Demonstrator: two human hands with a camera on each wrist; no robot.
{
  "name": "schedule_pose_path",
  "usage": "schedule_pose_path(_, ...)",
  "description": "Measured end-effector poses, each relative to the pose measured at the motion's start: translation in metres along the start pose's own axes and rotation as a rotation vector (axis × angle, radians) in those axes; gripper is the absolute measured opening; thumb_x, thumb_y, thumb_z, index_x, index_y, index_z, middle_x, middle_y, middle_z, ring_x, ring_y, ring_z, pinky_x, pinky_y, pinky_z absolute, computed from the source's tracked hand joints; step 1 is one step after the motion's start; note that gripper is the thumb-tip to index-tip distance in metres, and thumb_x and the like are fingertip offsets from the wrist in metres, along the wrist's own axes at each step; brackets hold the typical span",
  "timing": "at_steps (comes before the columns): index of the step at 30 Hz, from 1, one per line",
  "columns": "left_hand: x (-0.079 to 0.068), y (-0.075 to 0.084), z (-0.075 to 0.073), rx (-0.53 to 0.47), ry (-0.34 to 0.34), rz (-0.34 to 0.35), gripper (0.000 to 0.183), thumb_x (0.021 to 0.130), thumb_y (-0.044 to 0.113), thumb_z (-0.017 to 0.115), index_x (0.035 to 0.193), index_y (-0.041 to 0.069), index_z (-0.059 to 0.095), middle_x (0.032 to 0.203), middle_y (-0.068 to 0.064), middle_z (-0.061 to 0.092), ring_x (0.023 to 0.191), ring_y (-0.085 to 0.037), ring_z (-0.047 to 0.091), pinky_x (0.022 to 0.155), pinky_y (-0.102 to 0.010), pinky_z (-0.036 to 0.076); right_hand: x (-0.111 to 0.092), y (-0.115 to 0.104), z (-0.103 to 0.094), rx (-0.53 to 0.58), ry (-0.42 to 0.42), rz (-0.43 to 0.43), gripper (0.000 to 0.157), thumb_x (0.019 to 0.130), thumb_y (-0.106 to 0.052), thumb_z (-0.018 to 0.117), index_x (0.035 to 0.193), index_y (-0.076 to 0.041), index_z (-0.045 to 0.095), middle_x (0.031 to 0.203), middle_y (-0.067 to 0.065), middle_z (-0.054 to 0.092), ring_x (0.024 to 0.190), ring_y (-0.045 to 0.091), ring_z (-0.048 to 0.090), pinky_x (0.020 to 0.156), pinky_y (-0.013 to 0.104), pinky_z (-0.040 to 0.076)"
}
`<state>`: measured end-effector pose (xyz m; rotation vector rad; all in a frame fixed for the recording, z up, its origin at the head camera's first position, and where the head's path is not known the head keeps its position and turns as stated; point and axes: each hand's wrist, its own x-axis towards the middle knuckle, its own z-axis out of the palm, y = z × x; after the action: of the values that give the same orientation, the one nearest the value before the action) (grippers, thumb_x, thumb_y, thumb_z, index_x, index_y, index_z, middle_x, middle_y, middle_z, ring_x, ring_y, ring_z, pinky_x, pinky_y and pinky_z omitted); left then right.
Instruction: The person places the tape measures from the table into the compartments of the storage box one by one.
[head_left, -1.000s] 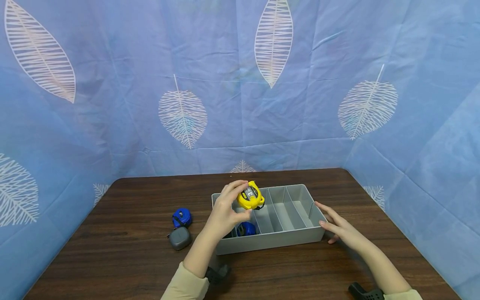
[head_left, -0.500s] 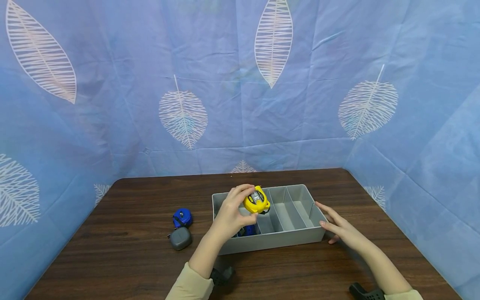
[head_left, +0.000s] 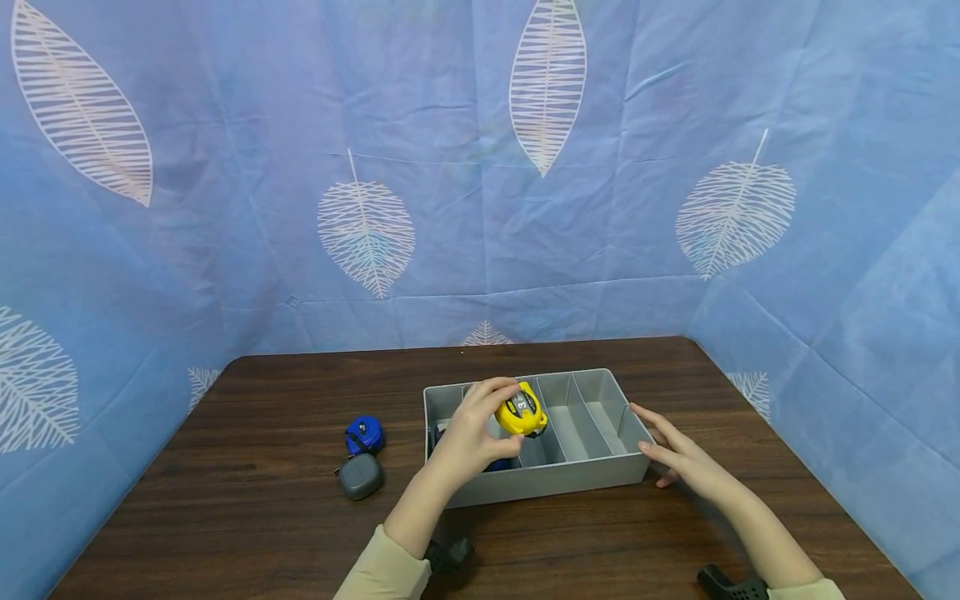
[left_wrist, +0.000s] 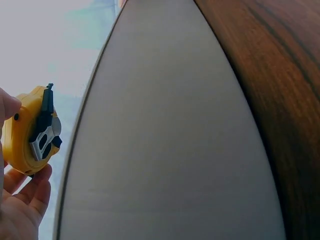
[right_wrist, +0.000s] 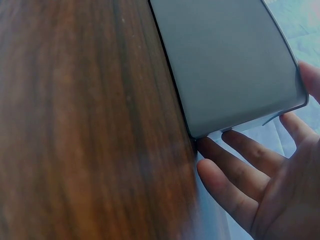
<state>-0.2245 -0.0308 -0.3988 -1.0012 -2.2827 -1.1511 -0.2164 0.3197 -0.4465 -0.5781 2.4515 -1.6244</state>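
A yellow tape measure is pinched between the thumb and fingers of my left hand, over the middle of the grey divided tray. In the left wrist view the black and metal clip on the side of the tape measure shows, beside the tray's wall. My right hand rests against the tray's right end; the right wrist view has its fingertips on the end wall and the thumb at the upper edge. A blue tape measure in the tray is mostly hidden behind my left hand.
On the brown wooden table, left of the tray, a blue tape measure lies touching a grey rounded case. Something dark shows in the tray's leftmost compartment. A blue leaf-patterned cloth stands behind the table.
My left hand has carried the yellow tape measure to the right and somewhat lower over the tray, covering more of the blue one inside. The right hand and tray have stayed put.
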Motion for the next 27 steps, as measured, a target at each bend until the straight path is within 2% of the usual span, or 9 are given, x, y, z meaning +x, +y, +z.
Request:
schedule_pose_path(15,-0.003,-0.002,0.011,0.014,-0.078,-0.034,0.060,0.078,0.013,0.077,0.133,0.006,0.056,0.135,-0.002,0.048,0.116,-0.018,0.045,0.092,-0.029,0.046,0.000,0.001,-0.001,-0.006,-0.004,0.002,0.060,0.103,-0.016,0.039,0.154,-0.009,0.009,0.156,0.024,-0.008,0.131,0.062,0.004,0.062,0.050,0.052)
schedule_pose_path(20,-0.004,-0.001,0.013,0.069,-0.112,-0.021,0.058,0.079,0.015,0.077,0.133,0.006,0.056,0.135,-0.003,0.048,0.116,-0.018,0.045,0.092,-0.029,0.046,0.000,0.001,-0.001,-0.007,-0.004,-0.001,0.061,0.102,-0.016,0.040,0.154,-0.008,0.009,0.156,0.024,-0.008,0.130,0.063,0.004,0.063,0.050,0.052)
schedule_pose_path(27,-0.004,0.001,0.015,0.174,-0.174,-0.015,0.060,0.081,0.022,0.076,0.135,0.008,0.055,0.136,-0.002,0.048,0.119,-0.019,0.044,0.099,-0.039,0.040,0.000,0.003,-0.001,-0.011,-0.002,0.010,0.060,0.103,-0.016,0.039,0.154,-0.011,0.010,0.155,0.025,-0.008,0.131,0.062,0.004,0.064,0.047,0.052)
